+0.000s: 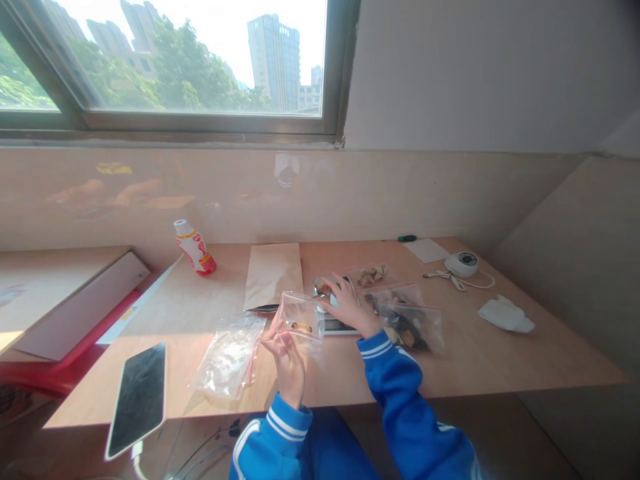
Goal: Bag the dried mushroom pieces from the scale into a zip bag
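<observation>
We find the left hand point(284, 347) pinching the clear bag point(300, 312) at lower centre, seemingly to steady it; the right hand point(346, 307) spreads its fingers over the scale point(336, 326), contact unclear.

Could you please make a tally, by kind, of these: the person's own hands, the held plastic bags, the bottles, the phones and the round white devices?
Hands: 2 (left hand, right hand)
Held plastic bag: 1
Bottle: 1
Phone: 1
Round white device: 1
Total: 6
</observation>
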`<state>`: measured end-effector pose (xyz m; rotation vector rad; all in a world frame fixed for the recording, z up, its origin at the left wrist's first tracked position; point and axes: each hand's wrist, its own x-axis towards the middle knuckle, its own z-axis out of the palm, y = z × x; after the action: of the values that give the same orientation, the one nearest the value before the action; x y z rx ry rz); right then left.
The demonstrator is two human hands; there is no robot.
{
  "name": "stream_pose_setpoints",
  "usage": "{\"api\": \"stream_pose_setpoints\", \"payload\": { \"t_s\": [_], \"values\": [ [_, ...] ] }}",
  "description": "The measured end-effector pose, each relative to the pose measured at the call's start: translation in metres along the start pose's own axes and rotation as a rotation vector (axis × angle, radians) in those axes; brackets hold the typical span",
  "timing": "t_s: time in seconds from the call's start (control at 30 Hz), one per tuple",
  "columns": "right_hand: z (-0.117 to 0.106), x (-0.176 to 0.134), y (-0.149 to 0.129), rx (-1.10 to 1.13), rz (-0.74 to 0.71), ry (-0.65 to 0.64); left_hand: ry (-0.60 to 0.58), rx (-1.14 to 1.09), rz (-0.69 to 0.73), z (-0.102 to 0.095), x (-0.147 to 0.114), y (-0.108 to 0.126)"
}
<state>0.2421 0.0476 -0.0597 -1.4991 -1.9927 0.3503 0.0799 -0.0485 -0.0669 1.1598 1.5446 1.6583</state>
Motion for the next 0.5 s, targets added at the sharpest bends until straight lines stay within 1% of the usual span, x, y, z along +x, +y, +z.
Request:
{"api": "stream_pose_setpoints", "payload": {
  "t_s": [0.07,0.1,0.2,0.37,0.5],
  "values": [
    [0.01,0.007,0.001,-0.146,-0.011,-0.119,0.007,0.018,-0.004,-0.003,0.0,0.0],
    [0.014,0.01,0.001,-0.189,-0.026,-0.138,0.005,0.032,-0.007,-0.004,0.0,0.0],
    [0.016,0.015,0.002,-0.219,-0.088,-0.11,0.006,0.057,-0.048,-0.006,0.001,-0.002],
    [0.015,0.019,0.01,-0.127,-0.11,-0.082,0.085,0.069,-0.115,-0.008,0.003,-0.006],
    [0.016,0.016,0.014,-0.096,-0.14,-0.069,0.08,0.047,-0.132,-0.008,0.0,-0.004]
  ]
}}
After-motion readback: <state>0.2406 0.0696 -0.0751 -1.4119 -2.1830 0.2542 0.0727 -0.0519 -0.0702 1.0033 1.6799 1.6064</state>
